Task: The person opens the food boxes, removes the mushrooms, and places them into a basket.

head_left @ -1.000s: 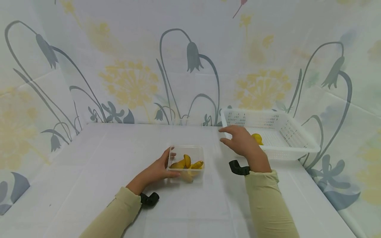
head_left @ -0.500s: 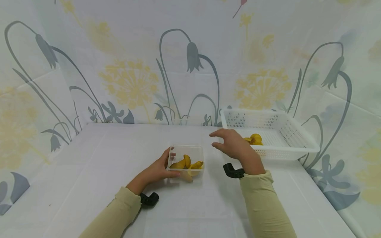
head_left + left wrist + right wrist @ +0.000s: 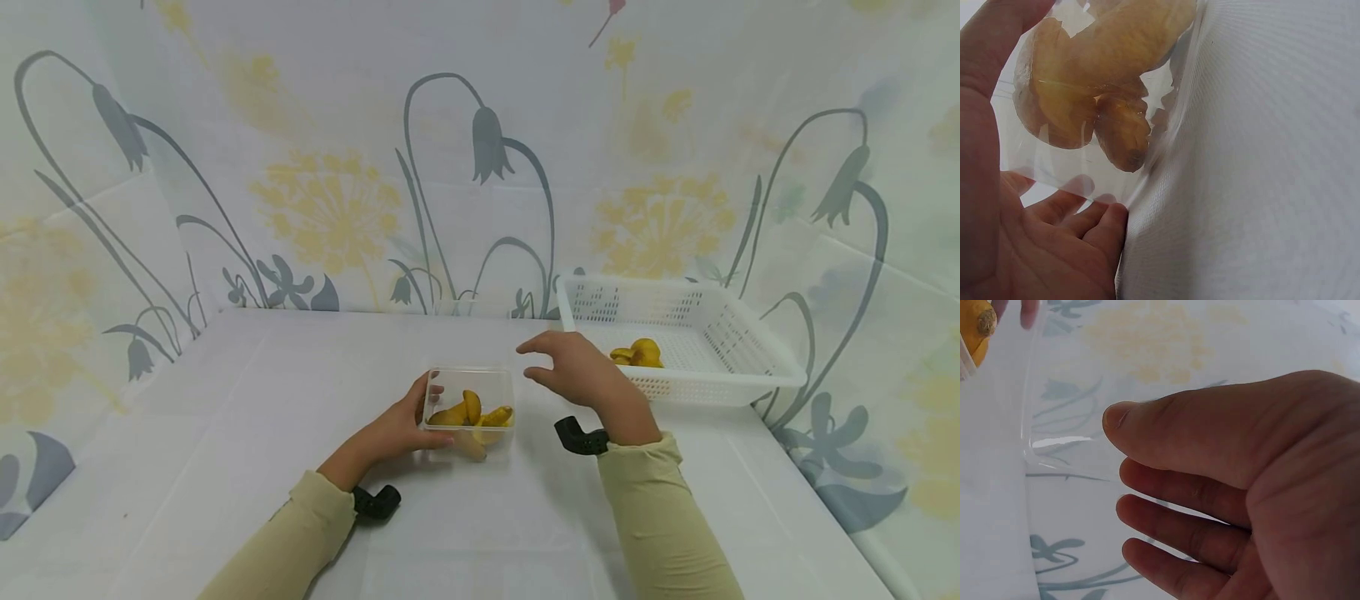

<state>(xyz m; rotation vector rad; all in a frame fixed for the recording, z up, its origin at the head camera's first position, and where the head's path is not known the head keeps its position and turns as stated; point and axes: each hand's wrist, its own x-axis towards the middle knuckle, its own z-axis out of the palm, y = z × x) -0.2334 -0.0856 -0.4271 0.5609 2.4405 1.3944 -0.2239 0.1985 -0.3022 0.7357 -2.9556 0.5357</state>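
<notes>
My left hand [image 3: 405,422] grips the left side of a clear plastic box [image 3: 507,392], its thumb along the near side. Several yellow lumpy, curved fruits [image 3: 471,406] lie inside the box; through its wall in the left wrist view the fruits [image 3: 1119,44] look lobed, their exact kind unclear. My right hand [image 3: 573,371] hovers between the box and the white basket [image 3: 720,377], with nothing in it. Its thumb and fingers are apart and loosely bent in the head view. More yellow fruits [image 3: 637,353] lie at the basket's near left.
The white slotted basket stands at the back right of the white-covered table [image 3: 300,358]. A clear plastic piece with a rounded corner [image 3: 1027,447] stands at the back of the table. Behind it hangs a flower-printed cloth [image 3: 487,67].
My right hand has moved left and slightly nearer, away from the basket, uncovering the fruits there. My left hand and the box have stayed in place.
</notes>
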